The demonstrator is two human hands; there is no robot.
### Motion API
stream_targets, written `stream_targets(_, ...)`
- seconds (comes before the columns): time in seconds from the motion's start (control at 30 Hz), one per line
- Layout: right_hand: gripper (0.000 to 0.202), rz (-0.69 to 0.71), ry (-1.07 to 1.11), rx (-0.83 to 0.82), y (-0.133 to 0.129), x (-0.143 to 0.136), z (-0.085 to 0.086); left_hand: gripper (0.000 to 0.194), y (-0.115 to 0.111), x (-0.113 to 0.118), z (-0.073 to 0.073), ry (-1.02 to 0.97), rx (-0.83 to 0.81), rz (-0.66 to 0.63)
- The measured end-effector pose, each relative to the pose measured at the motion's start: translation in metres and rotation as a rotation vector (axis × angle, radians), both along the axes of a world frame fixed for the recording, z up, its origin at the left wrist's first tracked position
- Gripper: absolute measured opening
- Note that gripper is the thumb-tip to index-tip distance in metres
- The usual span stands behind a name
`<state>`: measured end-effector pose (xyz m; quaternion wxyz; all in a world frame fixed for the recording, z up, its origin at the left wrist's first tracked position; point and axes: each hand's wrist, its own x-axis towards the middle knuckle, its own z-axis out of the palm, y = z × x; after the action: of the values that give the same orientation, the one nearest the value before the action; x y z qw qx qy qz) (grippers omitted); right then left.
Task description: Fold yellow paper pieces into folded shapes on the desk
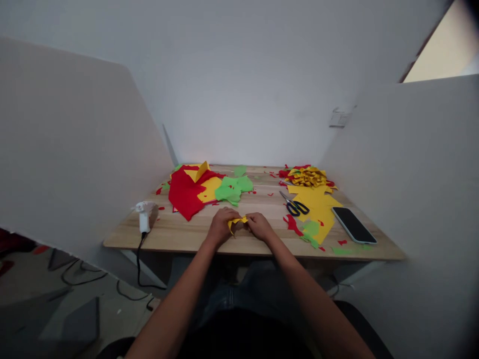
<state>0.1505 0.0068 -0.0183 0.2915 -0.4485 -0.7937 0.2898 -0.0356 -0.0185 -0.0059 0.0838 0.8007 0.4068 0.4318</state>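
Both hands meet over the front edge of the wooden table. My left hand (221, 225) has its fingers closed on one end of a small yellow piece (234, 223), whose lower part hangs down in a curl. The piece's other end is pinched by my right hand (258, 226). Behind my left hand lies a green piece (234, 189), beside a large red piece (185, 193) and more yellow material (211, 189). Dark-handled scissors (295, 205) rest on a yellow sheet (318, 204) to the right of my right hand.
A white glue gun (143, 219) with a black cable stands at the table's left. At the right lie a phone (354, 225) and a yellow folded cluster (307, 176). Scraps dot the tabletop (179, 234). White partitions (75, 149) flank both sides.
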Motion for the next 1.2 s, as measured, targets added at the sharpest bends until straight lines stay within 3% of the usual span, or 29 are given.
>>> stream_targets(0.27,0.036,-0.003,0.214,-0.116,0.007,-0.002,-0.005,0.014,-0.005,0.001,0.004,-0.038,0.024,0.048)
stream_targets(0.4,0.035,-0.098,0.276,-0.066,0.01,-0.002,-0.007,0.015,-0.006,0.001,0.004,-0.06,-0.009,0.072)
stream_targets(0.57,0.017,-0.204,0.436,0.057,0.012,0.0,-0.01,0.016,-0.005,0.002,0.003,-0.137,-0.031,0.099)
stream_targets(0.7,0.036,-0.113,0.352,0.161,0.009,-0.002,-0.01,0.013,-0.006,0.002,0.003,-0.113,-0.036,0.084)
stream_targets(0.87,0.013,-0.048,0.059,0.212,0.004,-0.004,-0.005,0.013,-0.005,0.001,0.002,-0.029,-0.053,0.042)
stream_targets(0.97,0.018,-0.051,-0.05,0.152,0.002,-0.004,-0.002,0.013,-0.005,0.0,0.001,-0.029,-0.037,0.026)
stream_targets(1.2,0.027,-0.008,0.095,0.01,0.004,-0.002,-0.002,0.022,-0.006,0.0,0.002,-0.024,-0.018,-0.018)
